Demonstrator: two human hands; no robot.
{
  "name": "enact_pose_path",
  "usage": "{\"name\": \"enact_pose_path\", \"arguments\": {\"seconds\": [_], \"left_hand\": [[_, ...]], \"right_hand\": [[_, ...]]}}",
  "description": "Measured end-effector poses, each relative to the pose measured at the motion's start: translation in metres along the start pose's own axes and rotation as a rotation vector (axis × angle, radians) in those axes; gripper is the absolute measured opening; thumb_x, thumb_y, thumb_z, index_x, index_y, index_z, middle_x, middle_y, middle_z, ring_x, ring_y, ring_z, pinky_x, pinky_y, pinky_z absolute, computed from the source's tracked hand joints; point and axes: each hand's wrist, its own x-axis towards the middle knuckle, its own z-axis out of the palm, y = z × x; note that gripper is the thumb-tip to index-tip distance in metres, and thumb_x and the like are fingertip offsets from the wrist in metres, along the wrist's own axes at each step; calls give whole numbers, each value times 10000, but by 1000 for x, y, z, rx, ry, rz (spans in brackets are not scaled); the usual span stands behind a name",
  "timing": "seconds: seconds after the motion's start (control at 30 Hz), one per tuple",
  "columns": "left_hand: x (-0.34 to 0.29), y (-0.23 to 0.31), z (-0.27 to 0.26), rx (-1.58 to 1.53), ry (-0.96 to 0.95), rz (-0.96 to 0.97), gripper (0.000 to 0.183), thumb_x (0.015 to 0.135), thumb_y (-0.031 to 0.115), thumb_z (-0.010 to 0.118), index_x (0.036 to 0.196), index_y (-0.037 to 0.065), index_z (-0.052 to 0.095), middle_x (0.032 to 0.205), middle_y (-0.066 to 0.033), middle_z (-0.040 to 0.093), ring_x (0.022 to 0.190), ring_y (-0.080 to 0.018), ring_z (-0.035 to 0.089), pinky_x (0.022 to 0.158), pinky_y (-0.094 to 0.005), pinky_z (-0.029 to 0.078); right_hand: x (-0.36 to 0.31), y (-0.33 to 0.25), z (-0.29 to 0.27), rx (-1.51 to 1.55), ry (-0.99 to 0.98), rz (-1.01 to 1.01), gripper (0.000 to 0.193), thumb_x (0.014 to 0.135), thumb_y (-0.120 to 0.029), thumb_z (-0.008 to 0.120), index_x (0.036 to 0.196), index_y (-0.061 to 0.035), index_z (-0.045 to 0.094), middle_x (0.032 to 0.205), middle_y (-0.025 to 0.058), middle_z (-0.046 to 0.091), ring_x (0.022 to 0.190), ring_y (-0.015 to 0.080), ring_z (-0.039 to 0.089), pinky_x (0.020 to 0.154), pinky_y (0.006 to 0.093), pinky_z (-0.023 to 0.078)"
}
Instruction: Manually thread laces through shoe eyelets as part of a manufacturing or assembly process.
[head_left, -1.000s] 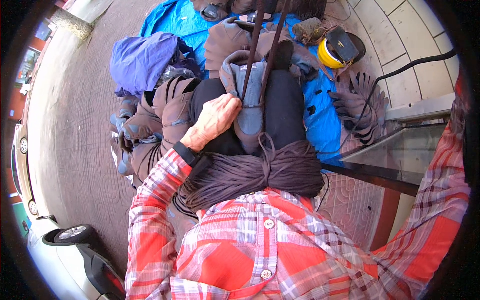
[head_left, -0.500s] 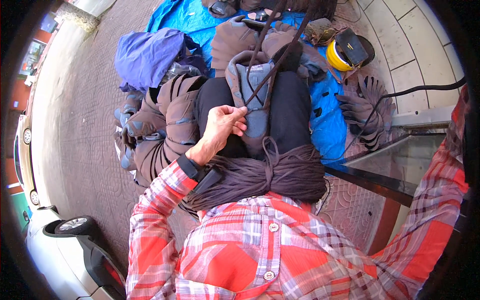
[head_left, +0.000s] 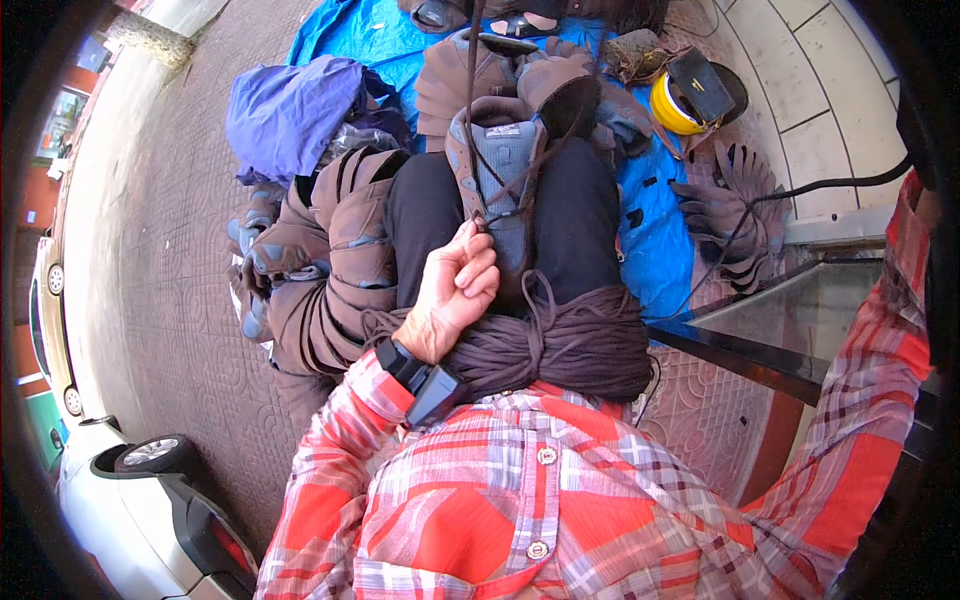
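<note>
Between my thighs rests a brown shoe upper [head_left: 515,255] with a blue-grey tongue [head_left: 507,160]. A long dark shoelace [head_left: 472,90] crosses the tongue and runs up out of the top of the picture. My left hand [head_left: 462,278] is closed in a pinch, thumb and forefinger on the lace at the left row of eyelets; the fingertips partly hide that spot. Across my lap lies a tied bundle of dark brown laces [head_left: 560,350], just below the upper. My right arm reaches up along the right rim, its hand out of sight.
Stacked brown shoe uppers [head_left: 360,215] sit left of my legs, with more ahead on a blue tarp [head_left: 655,250]. Around them are a purple cloth [head_left: 290,115], a yellow round container [head_left: 672,108] with a dark box [head_left: 700,85], a glass-topped frame [head_left: 790,310] and a black cable [head_left: 840,182].
My left hand has shifted from the middle of the tongue to the left eyelet edge. The lace strands, spread toward the upper right before, now run nearly straight up.
</note>
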Motion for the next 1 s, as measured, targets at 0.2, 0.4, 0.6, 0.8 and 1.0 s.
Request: {"name": "enact_pose_path", "arguments": {"seconds": [0.2, 0.4, 0.6, 0.8, 1.0], "left_hand": [[15, -10, -3, -78, -14, 76, 201, 971, 209, 429, 836, 80, 504, 535, 30, 323, 421, -100, 300, 414, -261, 265], [19, -23, 2, 533, 438, 210, 221, 950, 260, 395, 879, 80, 502, 645, -47, 541, 627, -208, 597, 565, -334, 490], [8, -28, 17, 1228, 551, 379, 177, 887, 191, 569, 960, 51, 489, 719, -76, 579, 590, -220, 603, 541, -353, 505], [34, -6, 0, 2260, 91, 930, 989, 710, 87, 752, 1430, -63, 91, 1461, -317, 158, 1366, -434, 184, 1120, -387, 225], [32, 0, -17, 2038, 56, 820, 978, 704, 60, 751, 1442, -23, 115, 1482, -259, 188, 1392, -339, 200, 1137, -354, 184]], "right_hand": [[-3, 0, -9, -68, 28, -14, 225, 895, -258, 572, 859, -41, 617, 719, 131, 631, 613, 252, 625, 527, 384, 490], [-2, -6, -21, -133, 63, -47, 226, 897, -258, 568, 852, -42, 616, 720, 132, 631, 614, 252, 625, 530, 385, 489], [-3, -6, -36, -197, 104, -79, 227, 899, -258, 564, 844, -43, 616, 721, 132, 631, 616, 253, 625, 532, 386, 489], [-20, 2, -61, -265, 157, -78, 229, 900, -258, 560, 837, -45, 615, 722, 133, 631, 617, 254, 625, 535, 386, 488], [-30, 18, -95, -352, 246, -74, 232, 902, -258, 557, 829, -46, 615, 724, 133, 631, 618, 255, 625, 537, 387, 487]]}}
